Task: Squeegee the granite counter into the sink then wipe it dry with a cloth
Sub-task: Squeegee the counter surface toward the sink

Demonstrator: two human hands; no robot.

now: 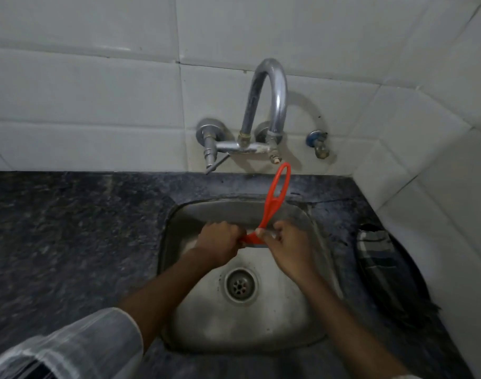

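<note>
Nearest the lens, a pale translucent sleeve (69,348) covers the left forearm, which reaches up over the steel sink (261,324). Both hands meet above the sink's far half, beyond the round drain (239,285). Left hand (218,243) is curled into a fist around one end of the orange squeegee (274,203) — its blade end is mostly hidden under the fingers. Right hand (288,250) pinches the squeegee at the base of its handle, thumb and fingers closed on it. From there the looped handle rises away from the sink's back rim toward the chrome faucet (269,105) on the tiled wall (97,91). Dark speckled granite counter (69,228) surrounds the sink. A dark striped cloth (381,258) lies on the counter beside the sink's right rim — against the side wall.
</note>
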